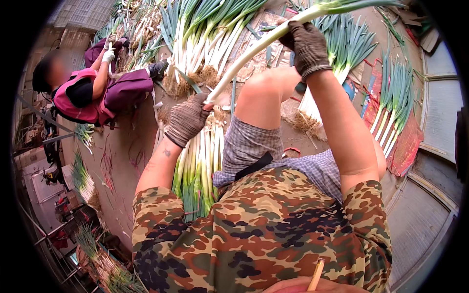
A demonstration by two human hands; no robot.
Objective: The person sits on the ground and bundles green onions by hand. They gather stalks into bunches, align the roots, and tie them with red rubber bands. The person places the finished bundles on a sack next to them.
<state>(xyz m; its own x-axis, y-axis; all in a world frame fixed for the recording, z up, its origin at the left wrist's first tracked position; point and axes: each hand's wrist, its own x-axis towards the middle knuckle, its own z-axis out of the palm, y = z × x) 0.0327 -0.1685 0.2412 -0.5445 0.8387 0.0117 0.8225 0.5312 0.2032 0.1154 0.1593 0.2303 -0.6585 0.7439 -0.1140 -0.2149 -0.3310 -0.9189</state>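
A long leek-like green onion slants across the view, its white stalk low and green leaves high at upper right. Around its white lower end closes my left hand, in a brown ribbed glove with a bare thumb tip showing. My right hand, in a dark glove, grips the same stalk farther up, just below the leaves. Under my left forearm lies a row of green onions, roots away from me. Beyond the stalk is a larger pile of green onions with soil-coloured roots.
At left a seated co-worker in a pink vest holds a stalk in white gloves. More onions lie beyond my right arm, others on a red sack. Grey panels edge the right. Bundles line the left floor.
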